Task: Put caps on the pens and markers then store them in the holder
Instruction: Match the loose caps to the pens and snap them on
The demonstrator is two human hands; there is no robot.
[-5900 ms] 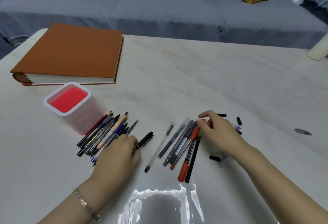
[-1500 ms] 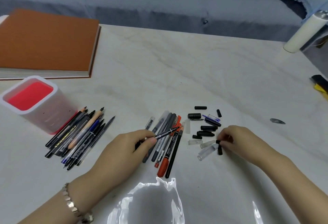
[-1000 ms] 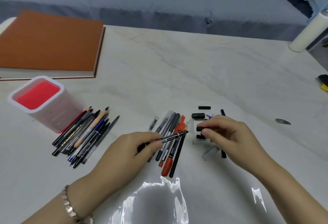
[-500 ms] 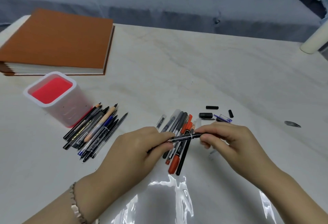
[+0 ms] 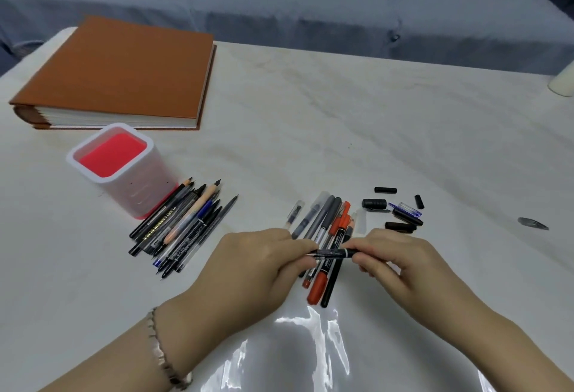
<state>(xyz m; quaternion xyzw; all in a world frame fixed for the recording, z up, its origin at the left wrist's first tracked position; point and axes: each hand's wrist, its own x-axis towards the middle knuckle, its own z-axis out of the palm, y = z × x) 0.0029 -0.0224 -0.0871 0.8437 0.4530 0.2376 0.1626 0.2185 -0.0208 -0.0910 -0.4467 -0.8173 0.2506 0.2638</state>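
Note:
A thin black pen [image 5: 330,252] is held level between both hands just above the table. My left hand [image 5: 257,262] grips its left end. My right hand [image 5: 394,259] pinches its right end, where a black cap sits on the tip. Under the hands lies a bunch of grey, black and orange pens and markers [image 5: 326,236]. Several loose black and clear caps [image 5: 393,210] lie to the right of them. A second pile of uncapped pens and pencils [image 5: 183,227] lies beside the white holder with a red inside [image 5: 124,168], which has nothing in it.
A thick orange-covered album [image 5: 118,74] lies at the back left of the white table. A small dark flat object [image 5: 532,223] rests at the right, and a white cylinder [image 5: 563,82] stands at the far right edge. A grey sofa runs behind the table.
My left hand picked a thin black pen from the middle bunch. My right hand took a black cap from the loose caps, brought it over and now holds it on the pen's tip.

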